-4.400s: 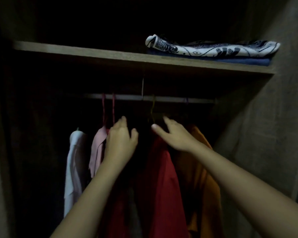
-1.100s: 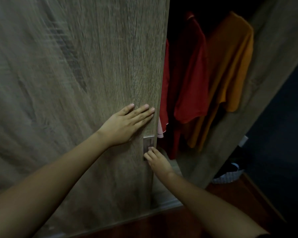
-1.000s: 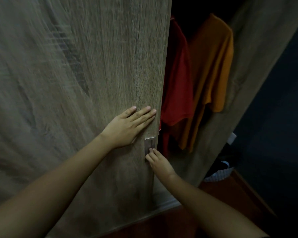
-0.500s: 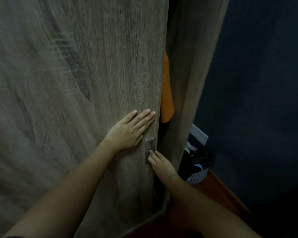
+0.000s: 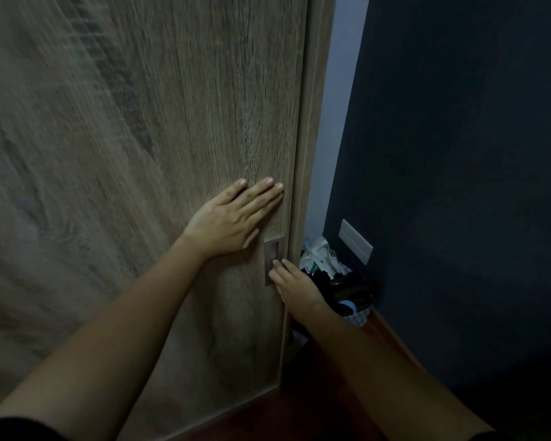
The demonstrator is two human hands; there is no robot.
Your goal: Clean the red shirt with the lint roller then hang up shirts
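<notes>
Both arms reach forward — left grip [image 5: 233, 218] flat, fingers straight; right grip [image 5: 295, 286] lower, fingers extended.

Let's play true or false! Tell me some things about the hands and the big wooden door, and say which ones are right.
1. The left hand lies flat on the wooden door. True.
2. The right hand holds a lint roller. False: it holds nothing, and its fingertips touch the metal handle set into the door.
3. A red shirt hangs in plain sight. False: no shirt shows, because the door hides the inside.
4. The wall to the right of the door is dark blue. True.
</notes>
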